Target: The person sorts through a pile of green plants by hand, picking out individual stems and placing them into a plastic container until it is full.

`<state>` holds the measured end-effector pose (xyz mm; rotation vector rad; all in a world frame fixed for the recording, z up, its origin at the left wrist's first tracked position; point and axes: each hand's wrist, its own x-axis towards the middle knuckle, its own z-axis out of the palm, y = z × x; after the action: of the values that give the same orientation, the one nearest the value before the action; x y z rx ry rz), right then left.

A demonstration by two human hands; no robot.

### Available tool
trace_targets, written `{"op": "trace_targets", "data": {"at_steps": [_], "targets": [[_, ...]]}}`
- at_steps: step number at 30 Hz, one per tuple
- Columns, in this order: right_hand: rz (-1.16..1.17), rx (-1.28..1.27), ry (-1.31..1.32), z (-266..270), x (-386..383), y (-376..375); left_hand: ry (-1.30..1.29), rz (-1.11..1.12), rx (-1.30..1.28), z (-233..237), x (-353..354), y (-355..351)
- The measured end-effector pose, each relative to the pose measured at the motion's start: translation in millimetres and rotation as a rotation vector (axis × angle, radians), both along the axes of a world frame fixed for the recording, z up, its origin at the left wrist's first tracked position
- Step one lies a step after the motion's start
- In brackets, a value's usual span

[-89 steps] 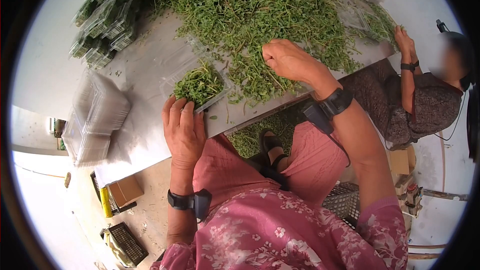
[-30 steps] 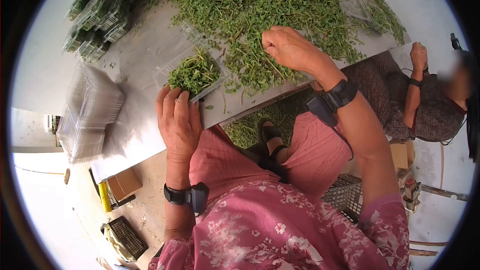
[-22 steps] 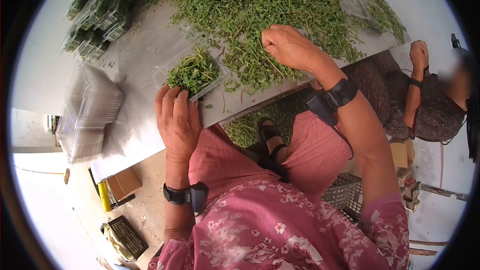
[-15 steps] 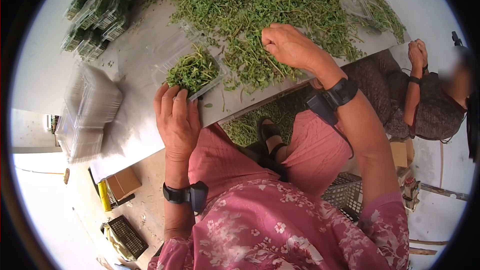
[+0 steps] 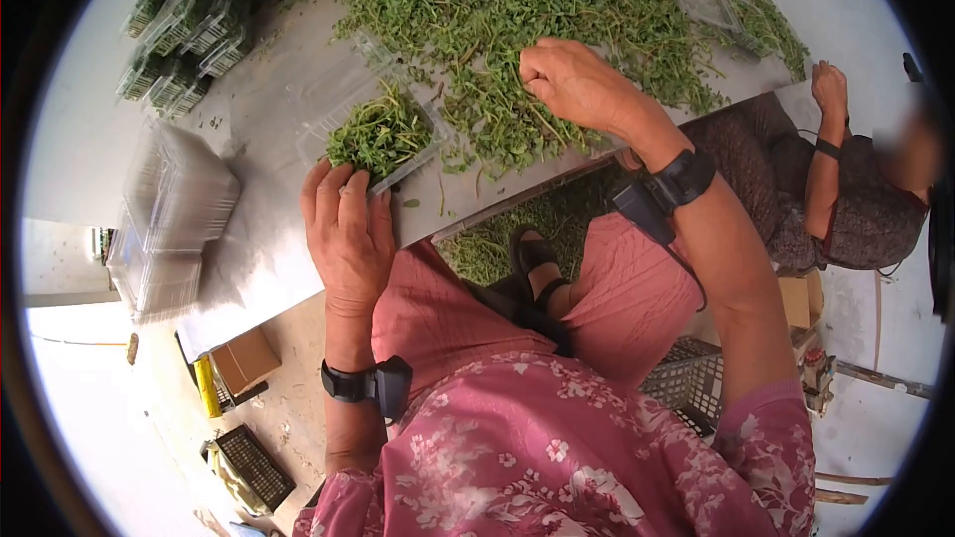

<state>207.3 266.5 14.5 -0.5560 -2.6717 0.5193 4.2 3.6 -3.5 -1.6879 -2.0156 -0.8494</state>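
Note:
A clear plastic clamshell box (image 5: 408,177) lies opened at the near edge of the table, with a heap of leafy green sprigs (image 5: 383,134) in it. My left hand (image 5: 348,229) grips the near left side of this box, its fingers bent over the rim against the greens. To the right, my right hand (image 5: 582,89) is closed, fingers pointing left and down into the loose greens (image 5: 487,109) at the front of a large pile. Its fingertips are partly hidden among the stems.
Filled, closed boxes (image 5: 194,30) are stacked at the back left, and nested clear boxes (image 5: 174,209) stand at the left table edge. Another clear box (image 5: 711,5) lies by the pile. A co-worker (image 5: 860,199) sits at the right. Crates (image 5: 254,467) are on the floor.
The view has shifted slightly. My hands keep nearly the same places, left at the box and right in the greens. The co-worker's hands have moved slightly upward.

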Motion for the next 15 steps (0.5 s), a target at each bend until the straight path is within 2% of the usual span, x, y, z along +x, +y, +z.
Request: {"op": "trace_targets", "data": {"at_steps": [15], "targets": [[-0.009, 0.008, -0.009, -0.3, 0.1, 0.2, 0.001, 0.000, -0.012, -0.6, -0.8, -0.8]]}}
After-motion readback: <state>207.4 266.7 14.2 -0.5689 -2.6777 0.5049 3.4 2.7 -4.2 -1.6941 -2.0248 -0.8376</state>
